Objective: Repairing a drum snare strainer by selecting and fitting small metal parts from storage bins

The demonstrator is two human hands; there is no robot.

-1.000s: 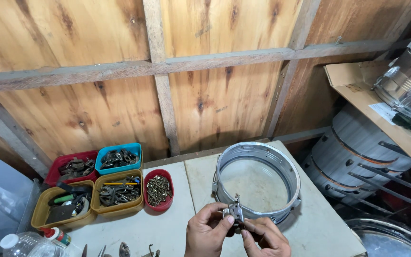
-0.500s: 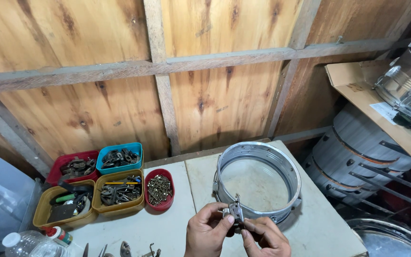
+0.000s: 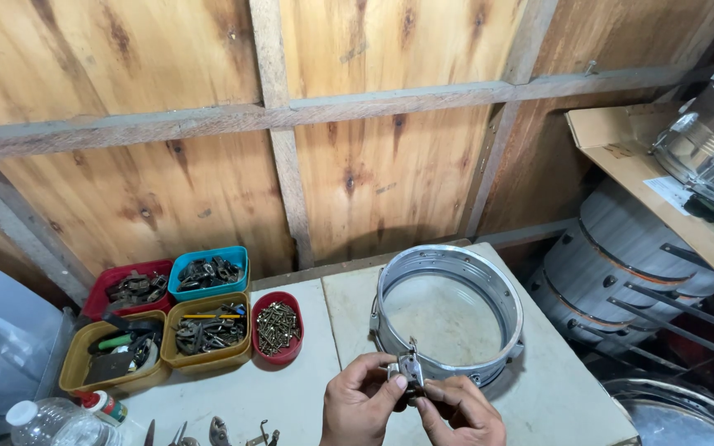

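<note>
Head view, looking down at a pale desk (image 3: 291,388) set against a plank wall. Both hands are meeting at the lower edge of the frame over a small metal lug (image 3: 409,369), a shiny bracket with a short screw standing up from its top. The left hand (image 3: 361,405) is pinching the lug from the left, its fingers (image 3: 378,362) curling over the piece and closing on it. The right hand (image 3: 464,409) is gripping the same lug from the right and below, fingers clenched on its lower end. The lug is being held just above the desk, directly in front of the near wall of a shallow metal drum shell (image 3: 448,310), which is lying flat on the desk with its open side up; whether lug and shell are touching cannot be told. To the left, five small trays are sitting together: a red oval tray of screws (image 3: 278,327), a blue tray (image 3: 207,272), a red tray (image 3: 130,289) and two yellow trays (image 3: 208,334) holding mixed hardware. A clear plastic bottle (image 3: 51,421) is lying at the lower left corner. Stacked drums (image 3: 621,256) are resting to the right, below desk level.
</note>
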